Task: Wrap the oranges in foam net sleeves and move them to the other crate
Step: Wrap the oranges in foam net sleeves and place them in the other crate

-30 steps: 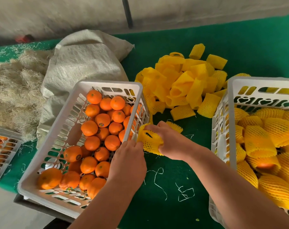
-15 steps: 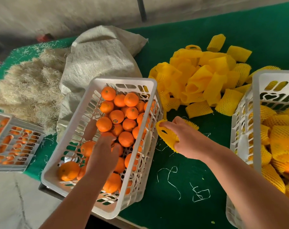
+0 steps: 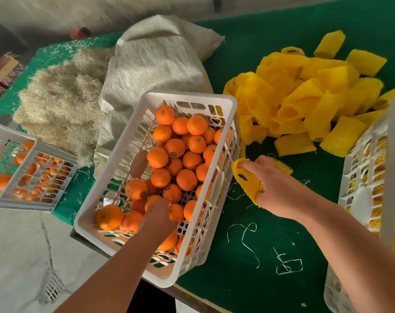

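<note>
We see the left hand (image 3: 157, 214) down inside the white slotted plastic crate (image 3: 221, 102), fingers curled over the loose bare oranges (image 3: 176, 146) near the crate's near end; whether it actually has one gripped we cannot tell, the fingertips are buried among the fruit. The right hand (image 3: 275, 188) hangs just right of that crate over the green felt-covered table (image 3: 271, 240), pinching a yellow foam net sleeve (image 3: 246, 179) between thumb and curled fingers, sleeve stretched open with a hole showing. The sleeve is just beside the crate's right wall, and we cannot tell if it touches.

Behind the right hand lies a heap of yellow foam net sleeves (image 3: 309, 102) on the table. At the right edge stands a second white slotted plastic crate (image 3: 393, 154), with yellow-netted fruit showing through its slots. A beige woven sack (image 3: 155, 64) lies behind the orange crate, touching its far left side, and a pile of pale straw-like fibre (image 3: 61, 105) sits left of the sack. At far left a third white crate (image 3: 31, 175) holds more oranges. White thread scraps (image 3: 286, 265) lie on the felt near the right forearm.
</note>
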Tool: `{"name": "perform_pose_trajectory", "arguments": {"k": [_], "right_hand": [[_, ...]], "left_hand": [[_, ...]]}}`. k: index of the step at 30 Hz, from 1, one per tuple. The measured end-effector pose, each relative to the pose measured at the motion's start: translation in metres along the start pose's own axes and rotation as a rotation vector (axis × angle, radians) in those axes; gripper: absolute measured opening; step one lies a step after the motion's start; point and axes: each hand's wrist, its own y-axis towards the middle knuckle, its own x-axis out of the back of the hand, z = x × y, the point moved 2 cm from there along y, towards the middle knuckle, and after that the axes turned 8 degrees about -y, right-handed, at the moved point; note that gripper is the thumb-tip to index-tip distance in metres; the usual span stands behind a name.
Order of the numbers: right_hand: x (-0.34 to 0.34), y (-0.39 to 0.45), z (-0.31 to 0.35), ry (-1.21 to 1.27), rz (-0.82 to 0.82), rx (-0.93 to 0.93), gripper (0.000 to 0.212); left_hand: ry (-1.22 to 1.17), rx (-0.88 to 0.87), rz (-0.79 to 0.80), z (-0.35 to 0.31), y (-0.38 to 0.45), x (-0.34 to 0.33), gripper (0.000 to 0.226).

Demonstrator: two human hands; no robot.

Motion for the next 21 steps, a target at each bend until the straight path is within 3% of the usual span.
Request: {"name": "perform_pose_trajectory", "arguments": {"k": [4, 8, 13, 21], "right_hand": [[-0.002, 0.000, -0.001, 0.002, 0.008, 0.000, 0.082], [-0.003, 0.002, -0.002, 0.006, 0.007, -0.003, 0.081], [-0.002, 0.002, -0.002, 0.015, 0.014, -0.004, 0.081], [-0.002, 0.000, 0.001, 0.035, 0.006, 0.002, 0.082]], "left_hand": [[0.079, 0.058, 0.019, -0.009, 0.010, -0.001, 0.043], [0.125, 0.083, 0.047, -0.015, 0.013, -0.005, 0.061], [0.124, 0.043, -0.058, -0.010, 0.013, -0.006, 0.051], [-0.162, 0.016, -0.237, -0.017, -0.007, 0.032, 0.065]]}}
